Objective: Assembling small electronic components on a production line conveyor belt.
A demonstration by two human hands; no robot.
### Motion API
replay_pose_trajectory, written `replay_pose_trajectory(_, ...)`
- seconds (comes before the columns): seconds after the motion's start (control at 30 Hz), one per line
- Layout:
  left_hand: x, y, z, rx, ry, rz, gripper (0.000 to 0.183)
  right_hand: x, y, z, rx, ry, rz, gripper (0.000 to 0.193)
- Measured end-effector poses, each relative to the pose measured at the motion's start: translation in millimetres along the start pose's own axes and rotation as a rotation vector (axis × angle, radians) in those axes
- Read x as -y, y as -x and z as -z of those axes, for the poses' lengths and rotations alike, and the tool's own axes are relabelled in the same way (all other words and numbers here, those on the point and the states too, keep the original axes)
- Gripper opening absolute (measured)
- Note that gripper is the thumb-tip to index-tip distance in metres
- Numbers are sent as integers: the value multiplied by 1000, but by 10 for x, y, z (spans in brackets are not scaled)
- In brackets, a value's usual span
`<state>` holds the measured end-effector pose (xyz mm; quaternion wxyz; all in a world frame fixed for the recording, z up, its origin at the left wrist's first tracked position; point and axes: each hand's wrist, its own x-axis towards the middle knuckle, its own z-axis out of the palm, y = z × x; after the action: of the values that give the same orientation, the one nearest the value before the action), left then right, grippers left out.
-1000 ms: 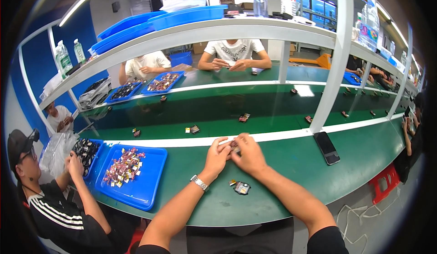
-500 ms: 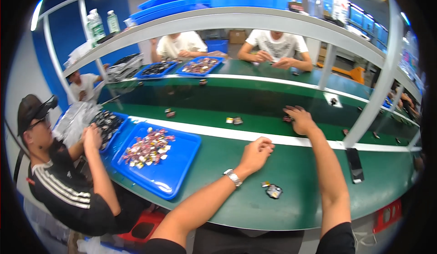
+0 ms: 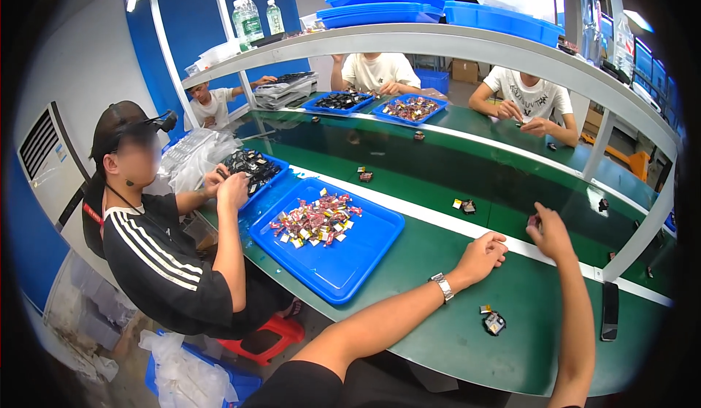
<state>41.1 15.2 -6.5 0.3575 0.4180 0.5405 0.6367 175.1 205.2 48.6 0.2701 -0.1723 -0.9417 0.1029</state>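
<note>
My left hand (image 3: 480, 257) hovers by the white rail (image 3: 431, 222) along the belt's near side, fingers loosely curled and slightly apart, with nothing visible in them. A watch with a metal band is on that wrist. My right hand (image 3: 553, 234) is over the green belt (image 3: 409, 189), index finger stretched out; whether a small part lies under the fingers is hidden. To its left, a small dark part with a yellow-and-white piece (image 3: 465, 206) sits on the belt. On the near green table, below my left hand, lie a black-and-silver part (image 3: 493, 323) and a small yellow-and-white piece (image 3: 485, 309).
At left, a blue tray (image 3: 365, 262) holds a heap of small reddish and yellow-white parts. A co-worker (image 3: 164, 240) handles black parts beside another tray. A phone (image 3: 610, 311) lies at right. An overhead shelf (image 3: 438, 39) and its post (image 3: 642, 225) bound the belt.
The view has turned left, so the scene sits farther right. My right hand stays over the belt, index finger now straighter; the dark reddish part at its fingertips no longer shows clearly.
</note>
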Motion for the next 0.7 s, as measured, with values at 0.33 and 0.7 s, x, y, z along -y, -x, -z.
replay_pose_trajectory(0.33, -137, 111, 170, 162, 390, 119, 36, 1191, 578, -166, -217, 16, -50, 46)
replay_pose_trajectory(0.7, -227, 90, 45, 90, 355, 157, 35, 1001, 707, -166, -362, -72, 73, 30)
